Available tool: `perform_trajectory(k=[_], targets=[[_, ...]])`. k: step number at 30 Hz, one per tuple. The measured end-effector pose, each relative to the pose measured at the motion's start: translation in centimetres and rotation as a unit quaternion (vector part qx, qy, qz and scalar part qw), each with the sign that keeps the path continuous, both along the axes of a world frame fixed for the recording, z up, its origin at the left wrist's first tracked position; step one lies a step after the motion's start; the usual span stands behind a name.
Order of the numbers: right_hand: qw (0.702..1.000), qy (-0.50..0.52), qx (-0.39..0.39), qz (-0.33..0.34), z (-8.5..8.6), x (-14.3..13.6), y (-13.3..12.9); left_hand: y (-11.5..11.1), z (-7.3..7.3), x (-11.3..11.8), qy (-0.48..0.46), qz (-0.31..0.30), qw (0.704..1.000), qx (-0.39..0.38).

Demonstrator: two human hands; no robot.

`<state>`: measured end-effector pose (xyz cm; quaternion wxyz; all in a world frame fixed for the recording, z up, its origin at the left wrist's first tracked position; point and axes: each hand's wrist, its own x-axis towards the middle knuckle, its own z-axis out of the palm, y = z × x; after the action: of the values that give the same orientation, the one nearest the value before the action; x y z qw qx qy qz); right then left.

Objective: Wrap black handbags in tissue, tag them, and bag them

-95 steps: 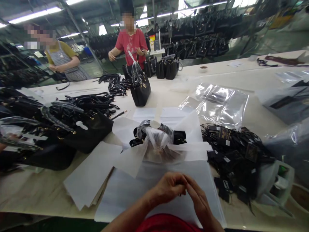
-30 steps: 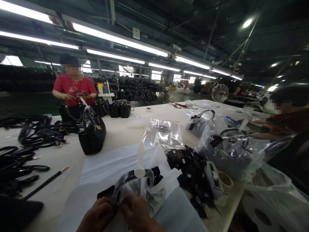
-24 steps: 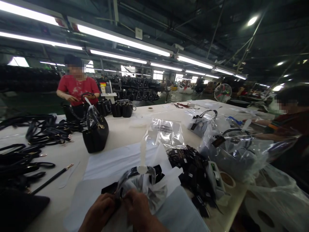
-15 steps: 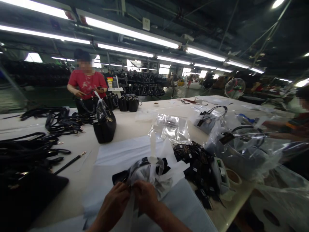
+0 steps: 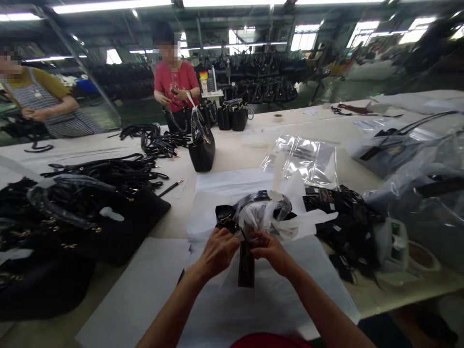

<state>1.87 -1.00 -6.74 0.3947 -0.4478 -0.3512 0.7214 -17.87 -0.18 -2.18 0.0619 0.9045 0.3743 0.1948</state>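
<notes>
On the pale table (image 5: 261,154), both hands meet at the near handbag (image 5: 225,213); the left (image 5: 222,246) pinches its cord, the right (image 5: 266,245) fingers the black tag (image 5: 246,265).

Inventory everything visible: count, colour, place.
handbag: one, black, beyond hands
hang tag: one, black, between the hands
paper: several sheets, white, under handbag
plastic sheets: several, clear, ahead right
tag pile: many, black, right
straps: many, black, left
other bags: many, black, left and beyond
wrapped bags: at least two, grey, right
table: one, pale, beneath
lights: several, white, overhead
people: two, red and yellow tops, across
left hand: one, at handbag
right hand: one, at hang tag
</notes>
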Motion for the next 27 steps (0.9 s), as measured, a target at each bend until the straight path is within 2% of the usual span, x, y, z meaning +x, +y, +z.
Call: perform_trajectory(k=[4,7,10,16,20,23,25,27], targets=[[0.999,0.044,-0.025,0.019,-0.5,-1.2,-0.7,-1.4,-1.1,0.3,-0.023,0.056,0.998,0.024],[0.997,0.066,-0.040,0.029,-0.7,-2.8,-1.6,-2.2,-2.2,0.6,-0.089,0.086,0.992,-0.040],[0.995,0.062,-0.068,0.050,-0.9,-3.0,-2.0,-2.7,-2.9,0.7,-0.164,0.106,0.973,-0.123],[0.991,0.104,-0.069,0.046,-0.3,-0.3,-1.3,-2.7,-2.5,0.6,-0.272,0.162,0.917,-0.244],[0.982,0.133,-0.063,0.121,0.5,0.3,-1.5,-3.0,-1.7,0.9,-0.339,0.151,0.857,-0.358],[0.974,0.123,-0.063,0.180,0.3,0.1,-1.9,-3.3,-1.9,1.1,-0.385,0.158,0.811,-0.411],[0.978,0.117,-0.066,0.161,0.0,-0.2,-1.9,-3.5,-2.3,1.0,-0.401,0.164,0.795,-0.425],[0.986,0.119,-0.065,0.098,-0.3,-0.7,-1.8,-3.6,-2.7,0.9,-0.413,0.165,0.778,-0.443]])
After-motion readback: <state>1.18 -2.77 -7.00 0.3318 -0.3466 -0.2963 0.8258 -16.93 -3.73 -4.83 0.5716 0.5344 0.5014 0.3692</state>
